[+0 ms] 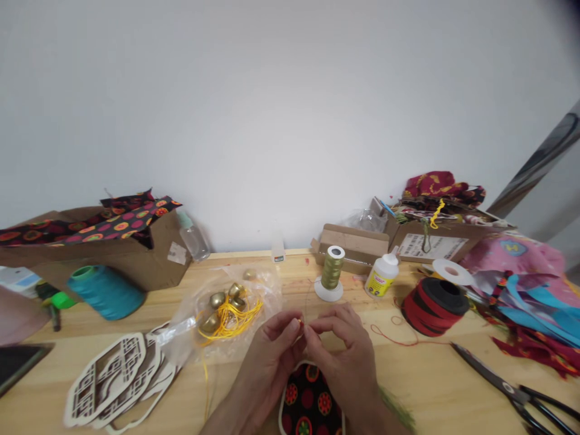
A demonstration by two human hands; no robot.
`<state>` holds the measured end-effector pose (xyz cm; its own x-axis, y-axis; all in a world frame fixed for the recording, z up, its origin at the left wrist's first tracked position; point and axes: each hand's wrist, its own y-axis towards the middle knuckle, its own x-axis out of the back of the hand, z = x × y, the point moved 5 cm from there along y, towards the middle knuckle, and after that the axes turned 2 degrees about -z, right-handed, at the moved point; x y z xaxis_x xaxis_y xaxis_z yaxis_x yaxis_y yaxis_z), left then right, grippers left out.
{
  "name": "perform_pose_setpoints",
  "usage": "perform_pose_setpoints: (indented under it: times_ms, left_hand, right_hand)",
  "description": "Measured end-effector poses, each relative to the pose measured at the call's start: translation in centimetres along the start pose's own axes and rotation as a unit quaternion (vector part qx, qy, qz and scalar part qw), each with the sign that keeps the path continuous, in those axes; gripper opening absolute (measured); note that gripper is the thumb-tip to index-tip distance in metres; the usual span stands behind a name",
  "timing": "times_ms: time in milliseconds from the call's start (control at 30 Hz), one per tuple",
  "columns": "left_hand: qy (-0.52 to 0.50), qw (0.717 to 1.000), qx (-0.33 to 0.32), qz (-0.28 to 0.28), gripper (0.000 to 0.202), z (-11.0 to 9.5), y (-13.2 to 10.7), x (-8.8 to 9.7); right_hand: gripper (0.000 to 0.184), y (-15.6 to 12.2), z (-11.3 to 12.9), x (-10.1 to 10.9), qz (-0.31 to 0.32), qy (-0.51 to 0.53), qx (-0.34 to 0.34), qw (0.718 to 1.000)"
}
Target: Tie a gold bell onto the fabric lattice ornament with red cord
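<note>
My left hand (275,353) and my right hand (347,353) meet at the front middle of the table, thumbs and forefingers pinched. A tiny reddish bit shows at the left fingertips, but what it belongs to is too small to name. The right fingertips close right beside it, and their hold is hidden. Below both hands is a black patterned fabric piece (308,399) with a pale rim, partly covered by them. Just beyond the fingers stands a spool of olive-green thread (333,270). A green fringe (397,411) sticks out beside the right wrist.
Bells (217,299) with yellow cord lie on a plastic bag at left, near pale cut-out frames (111,380) and a teal thread cone (106,293). At right are a glue bottle (381,278), red ribbon roll (430,306) and scissors (507,386). Cardboard boxes (167,266) line the back.
</note>
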<state>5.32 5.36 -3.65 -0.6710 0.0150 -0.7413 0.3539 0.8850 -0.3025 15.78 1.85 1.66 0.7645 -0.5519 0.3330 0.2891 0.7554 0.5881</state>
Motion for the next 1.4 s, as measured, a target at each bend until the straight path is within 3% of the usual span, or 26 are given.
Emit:
perform_pose_setpoints:
  times_ms: [1400]
  left_hand:
    - [0.039, 0.999, -0.006, -0.001, 0.01, -0.4, -0.23, -0.31]
  right_hand:
    - [0.013, 0.08, -0.18, -0.15, 0.027, 0.009, -0.028, 0.999]
